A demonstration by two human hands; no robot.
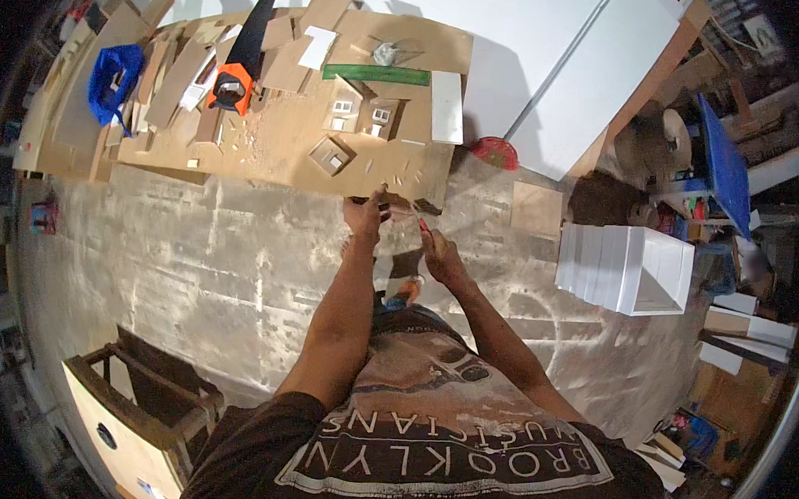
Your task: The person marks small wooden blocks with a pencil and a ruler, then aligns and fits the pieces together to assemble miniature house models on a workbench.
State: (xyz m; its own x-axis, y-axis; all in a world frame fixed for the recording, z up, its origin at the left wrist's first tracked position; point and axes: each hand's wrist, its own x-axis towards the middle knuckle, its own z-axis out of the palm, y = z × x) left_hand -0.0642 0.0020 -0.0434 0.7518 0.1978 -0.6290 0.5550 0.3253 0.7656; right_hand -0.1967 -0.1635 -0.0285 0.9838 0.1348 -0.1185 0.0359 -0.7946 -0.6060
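Note:
My left hand (366, 217) is at the front edge of a wooden work board (273, 170), its fingers curled together around something too small to make out. Close by on the right, my right hand (443, 256) grips a slim red-handled cutter knife (423, 224), its thin tip pointing up toward the board's edge. Small wood slivers (398, 179) lie on the board just beyond my hands. Farther in stand small model house walls with white window frames (342, 108), and a small square box-like wooden piece (330, 155) sits nearer the edge.
An orange-handled saw (231, 87) lies among cardboard and wood offcuts at the far left, beside a blue bag (113, 84). A green strip (377, 74) crosses the board. Rightward are a red dustpan-like piece (494, 152) with a long rod and a white plastic stool (626, 269).

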